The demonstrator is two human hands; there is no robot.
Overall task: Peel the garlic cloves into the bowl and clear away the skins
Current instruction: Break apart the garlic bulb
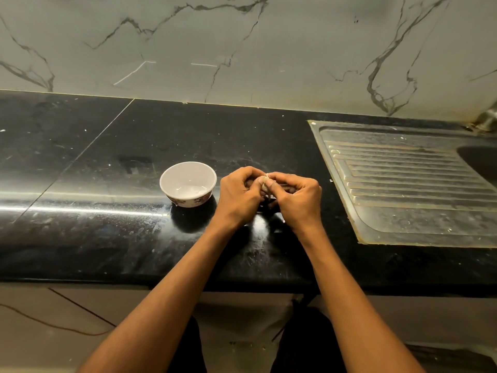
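With both hands, left (240,196) and right (295,196), pinching the clove (266,184) beside the bowl (188,184), I'd peel slowly, catching loose skin.

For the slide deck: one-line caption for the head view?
Both hands, left hand and right hand, pinch a garlic clove beside a white bowl on the black counter.

A glossy black stone table (94,170) runs along the wall (242,44), its surface scuffed, speckled with pale flecks and crossed by a thin seam. A bright streak of light reflects along its left side. The wall is pale marble with dark grey veins. A steel sink drainboard (403,184) with ridges is set in at right. Below lies a beige tiled floor (53,319).
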